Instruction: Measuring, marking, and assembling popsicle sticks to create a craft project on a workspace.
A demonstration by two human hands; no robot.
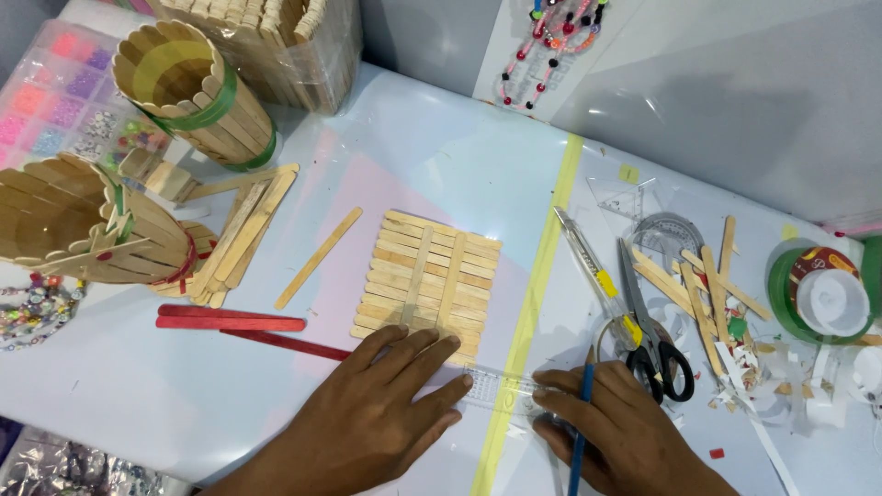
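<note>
A white table (184,404) fills the view, crossed by a strip of yellow tape (533,294) running from far edge to near.

At the far left stand two stick-built cups: one upright-tilted with green bands (193,92), one on its side (83,225). Behind them is a bead box (55,101), and a clear tub of sticks (276,41) stands at the far edge. Loose sticks (243,230) lie fanned beside the cups, and one single stick (319,257) lies slantwise just left of the panel.

In the middle lies a stick panel (427,280), a flat raft of plain sticks with two crosspieces on top. Red sticks (230,320) lie to its left, near the left hand.

The left hand (367,413) is spread wide and flat, fingers pressing the panel's near edge and one end of a clear ruler (501,390). The right hand (606,432) presses the ruler's other end and grips a blue pen (581,432); its tip seems to meet the ruler, though that is hard to tell.

On the right lie a knife (588,266), black scissors (657,340), a green tape roll (822,294), more sticks (698,294) and scraps (763,386).
</note>
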